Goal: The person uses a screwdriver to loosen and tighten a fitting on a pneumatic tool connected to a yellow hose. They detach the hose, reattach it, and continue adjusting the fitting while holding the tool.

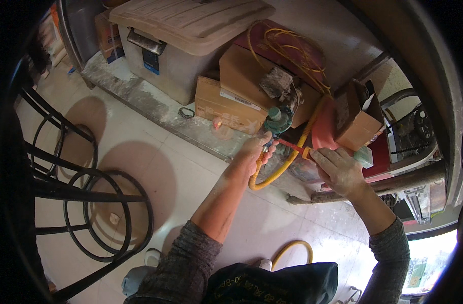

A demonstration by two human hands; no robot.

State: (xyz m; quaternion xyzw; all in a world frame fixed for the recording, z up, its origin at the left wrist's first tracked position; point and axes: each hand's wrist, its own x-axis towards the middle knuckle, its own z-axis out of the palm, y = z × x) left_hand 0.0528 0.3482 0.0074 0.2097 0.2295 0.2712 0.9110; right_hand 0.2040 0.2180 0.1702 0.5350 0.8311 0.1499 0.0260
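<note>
My left hand point(260, 148) is closed around the end of a yellow corrugated hose point(266, 183), just under a green gas regulator point(278, 119). The hose loops down below this hand and climbs back up on the right. In my right hand point(338, 169) is a screwdriver point(292, 146) with a red shaft and a yellow-orange handle. Its shaft points left, with the tip close to the fitting by my left fingers. Those fingers hide the exact contact of tip and fitting.
A lidded grey bin point(165, 66) and cardboard boxes point(226, 106) stand on a dusty low shelf point(140, 109). An open carton point(358, 116) sits right of the hose. Black metal rings of a stool point(150, 218) are at left. Another yellow hose piece point(294, 244) lies near my feet.
</note>
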